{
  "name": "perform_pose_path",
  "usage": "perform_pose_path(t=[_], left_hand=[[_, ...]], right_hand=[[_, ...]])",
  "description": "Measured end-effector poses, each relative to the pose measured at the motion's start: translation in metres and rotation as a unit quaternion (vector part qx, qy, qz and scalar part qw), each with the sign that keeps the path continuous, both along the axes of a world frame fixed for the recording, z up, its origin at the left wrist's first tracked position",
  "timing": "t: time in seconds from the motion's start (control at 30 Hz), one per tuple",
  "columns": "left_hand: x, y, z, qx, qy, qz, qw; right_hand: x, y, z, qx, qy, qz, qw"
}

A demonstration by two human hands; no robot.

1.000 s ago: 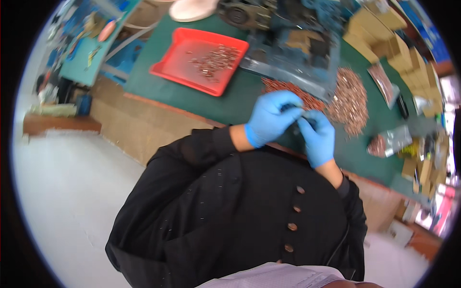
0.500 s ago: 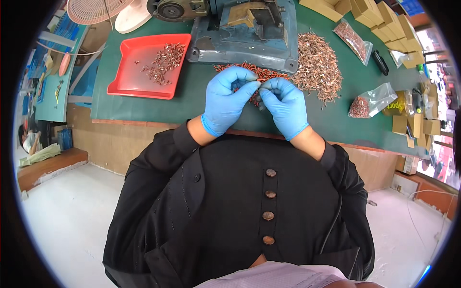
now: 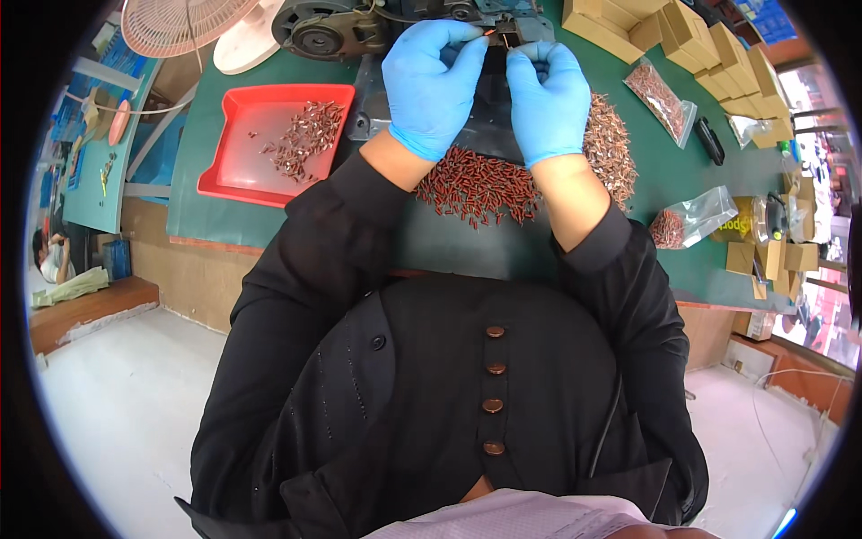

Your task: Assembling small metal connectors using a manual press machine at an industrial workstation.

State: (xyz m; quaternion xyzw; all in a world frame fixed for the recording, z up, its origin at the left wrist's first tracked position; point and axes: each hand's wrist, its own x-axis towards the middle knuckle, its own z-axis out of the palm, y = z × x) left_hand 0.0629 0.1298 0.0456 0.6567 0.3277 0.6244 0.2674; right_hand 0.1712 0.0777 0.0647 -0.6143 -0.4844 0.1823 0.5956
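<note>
Small copper part pinched between left hand and right hand, beside machine; red pile just below wrists.

Both black-sleeved forearms are reaching to the far side; the blue-gloved left hand and right hand are curling side by side, fingertips pinching toward each other between them
</note>
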Motion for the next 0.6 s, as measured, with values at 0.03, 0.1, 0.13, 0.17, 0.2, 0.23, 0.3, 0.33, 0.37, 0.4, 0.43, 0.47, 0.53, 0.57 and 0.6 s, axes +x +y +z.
perform_pose_path(t=[0.03, 0.1, 0.13, 0.17, 0.2, 0.23, 0.3, 0.33, 0.37, 0.4, 0.43, 0.47, 0.53, 0.57, 0.6], left_hand=[[0.003, 0.004, 0.000, 0.000, 0.000, -0.001, 1.000], [0.010, 0.010, 0.000, 0.064, 0.026, 0.045, 0.997], [0.011, 0.012, -0.001, 0.063, 0.026, 0.045, 0.997], [0.013, 0.015, -0.002, 0.075, 0.027, 0.047, 0.996], [0.015, 0.017, -0.003, 0.087, 0.028, 0.049, 0.995], [0.018, 0.019, -0.004, 0.086, 0.028, 0.048, 0.995], [0.022, 0.022, -0.007, 0.109, 0.009, 0.063, 0.992], [0.023, 0.025, -0.010, 0.108, 0.009, 0.062, 0.992], [0.024, 0.027, -0.013, 0.112, 0.012, 0.069, 0.991], [0.025, 0.029, -0.014, 0.116, 0.016, 0.077, 0.990], [0.027, 0.030, -0.015, 0.115, 0.016, 0.076, 0.990], [0.029, 0.031, -0.015, 0.122, 0.017, 0.086, 0.989], [0.031, 0.033, -0.015, 0.129, 0.018, 0.096, 0.987], [0.031, 0.034, -0.015, 0.139, 0.028, 0.099, 0.985], [0.031, 0.035, -0.015, 0.150, 0.037, 0.103, 0.983]], right_hand=[[0.001, 0.007, -0.001, 0.003, -0.001, -0.015, 1.000], [0.005, 0.019, -0.003, 0.017, 0.001, -0.033, 0.999], [0.005, 0.023, -0.003, 0.016, -0.011, -0.040, 0.999], [0.006, 0.027, -0.003, 0.016, -0.022, -0.047, 0.999], [0.007, 0.030, -0.005, 0.016, -0.022, -0.047, 0.999], [0.007, 0.031, -0.006, 0.011, -0.015, -0.047, 0.999], [0.008, 0.035, -0.007, 0.006, -0.009, -0.047, 0.999], [0.009, 0.037, -0.005, 0.006, -0.008, -0.056, 0.998], [0.009, 0.039, -0.004, 0.007, -0.007, -0.065, 0.998], [0.010, 0.041, -0.005, 0.007, -0.007, -0.065, 0.998], [0.010, 0.042, -0.005, 0.005, 0.002, -0.063, 0.998], [0.011, 0.044, -0.006, 0.003, 0.010, -0.062, 0.998], [0.012, 0.046, -0.007, 0.000, 0.016, -0.057, 0.998], [0.013, 0.047, -0.008, -0.002, 0.022, -0.051, 0.998], [0.013, 0.047, -0.008, -0.003, 0.022, -0.051, 0.998]])
